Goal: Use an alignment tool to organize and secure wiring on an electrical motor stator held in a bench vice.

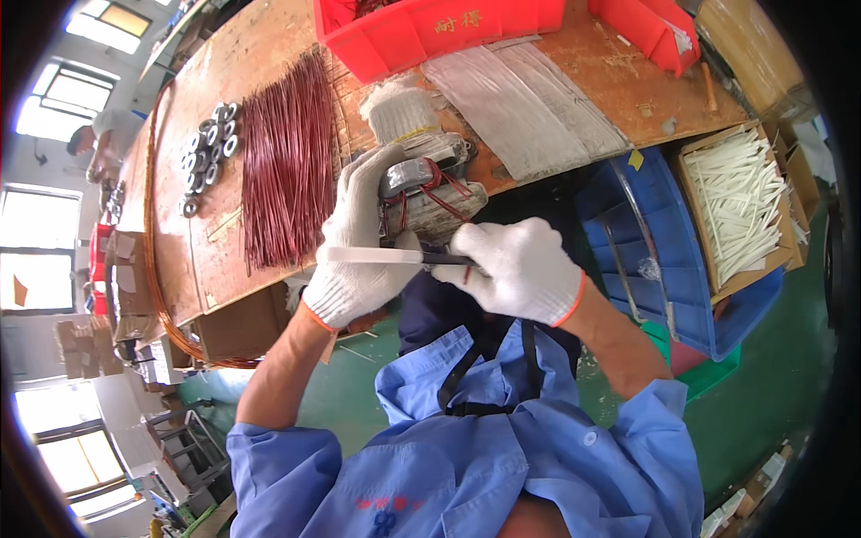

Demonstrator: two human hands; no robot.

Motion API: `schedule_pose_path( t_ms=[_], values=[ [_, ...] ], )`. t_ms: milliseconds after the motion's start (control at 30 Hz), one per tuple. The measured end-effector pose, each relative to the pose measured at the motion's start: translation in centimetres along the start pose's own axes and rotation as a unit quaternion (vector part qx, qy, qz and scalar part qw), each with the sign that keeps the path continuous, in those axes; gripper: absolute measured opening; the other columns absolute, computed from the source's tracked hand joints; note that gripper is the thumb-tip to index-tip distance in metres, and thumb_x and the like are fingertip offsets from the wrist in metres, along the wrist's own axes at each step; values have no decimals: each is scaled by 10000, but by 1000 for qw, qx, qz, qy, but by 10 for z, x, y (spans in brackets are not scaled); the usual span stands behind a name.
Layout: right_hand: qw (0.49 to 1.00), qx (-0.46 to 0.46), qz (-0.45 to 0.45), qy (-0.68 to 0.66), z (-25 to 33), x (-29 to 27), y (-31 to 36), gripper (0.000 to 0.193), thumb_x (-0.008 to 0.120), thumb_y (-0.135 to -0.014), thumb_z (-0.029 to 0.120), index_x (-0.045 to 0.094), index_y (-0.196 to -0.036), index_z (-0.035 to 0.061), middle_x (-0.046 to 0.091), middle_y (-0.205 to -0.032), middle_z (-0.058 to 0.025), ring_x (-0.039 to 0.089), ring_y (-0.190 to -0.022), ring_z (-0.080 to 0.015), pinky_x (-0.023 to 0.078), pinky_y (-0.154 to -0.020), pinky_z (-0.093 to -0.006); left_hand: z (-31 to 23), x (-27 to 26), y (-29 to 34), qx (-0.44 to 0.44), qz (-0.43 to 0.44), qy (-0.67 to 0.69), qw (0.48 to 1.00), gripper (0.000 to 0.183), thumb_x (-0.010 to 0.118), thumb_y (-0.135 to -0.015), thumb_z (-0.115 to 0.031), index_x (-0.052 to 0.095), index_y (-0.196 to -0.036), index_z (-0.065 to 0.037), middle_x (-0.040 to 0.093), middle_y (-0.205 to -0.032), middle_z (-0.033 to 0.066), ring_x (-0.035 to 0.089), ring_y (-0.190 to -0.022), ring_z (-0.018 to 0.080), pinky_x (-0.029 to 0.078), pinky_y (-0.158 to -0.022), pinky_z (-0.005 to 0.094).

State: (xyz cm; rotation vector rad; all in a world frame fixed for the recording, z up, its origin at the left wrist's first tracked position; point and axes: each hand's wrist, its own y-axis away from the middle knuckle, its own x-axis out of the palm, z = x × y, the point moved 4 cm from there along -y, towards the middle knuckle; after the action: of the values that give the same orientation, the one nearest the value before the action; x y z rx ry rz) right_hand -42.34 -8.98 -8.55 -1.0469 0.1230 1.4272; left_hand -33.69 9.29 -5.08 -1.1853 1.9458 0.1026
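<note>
Both my hands wear white knit gloves. My left hand (359,242) grips a grey metal motor stator (430,184) wound with reddish copper wire, held at the near edge of the wooden workbench (224,233). A white flat strip (368,255) lies across my left palm. My right hand (520,269) is closed around a thin dark tool (446,260) whose tip points left toward the stator and the strip.
A bundle of red copper wires (287,161) and several metal rings (206,148) lie on the bench. Grey sheet strips (529,108) and red bins (430,31) are farther back. At right sit a blue crate (664,260) and a box of white strips (744,206).
</note>
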Motion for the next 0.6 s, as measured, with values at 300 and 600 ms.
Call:
schedule_pose_path(
  t_ms=[300, 600],
  values=[
    [975, -136, 129, 115, -34, -32, -23, 214, 827, -830, 262, 651, -889, 156, 612, -687, -68, 676, -614, -322, 511, -524, -446, 4, -24, -11, 75, 124, -28, 989, 864, 771, -790, -34, 430, -1584, -41, 496, -1508, 271, 551, -1384, 485, 511, -1147, 513],
    [973, 147, 55, -168, 35, -18, 53, 671, 844, -876, 2, 590, -1497, 12, 787, -1297, -108, 561, -612, -35, 448, -541, -222, 107, -70, -24, -149, -49, -53, 986, 589, 668, -1031, -446, 661, -1385, 24, 703, -1290, 230, 724, -1149, 342, 571, -984, 438]
  ],
)
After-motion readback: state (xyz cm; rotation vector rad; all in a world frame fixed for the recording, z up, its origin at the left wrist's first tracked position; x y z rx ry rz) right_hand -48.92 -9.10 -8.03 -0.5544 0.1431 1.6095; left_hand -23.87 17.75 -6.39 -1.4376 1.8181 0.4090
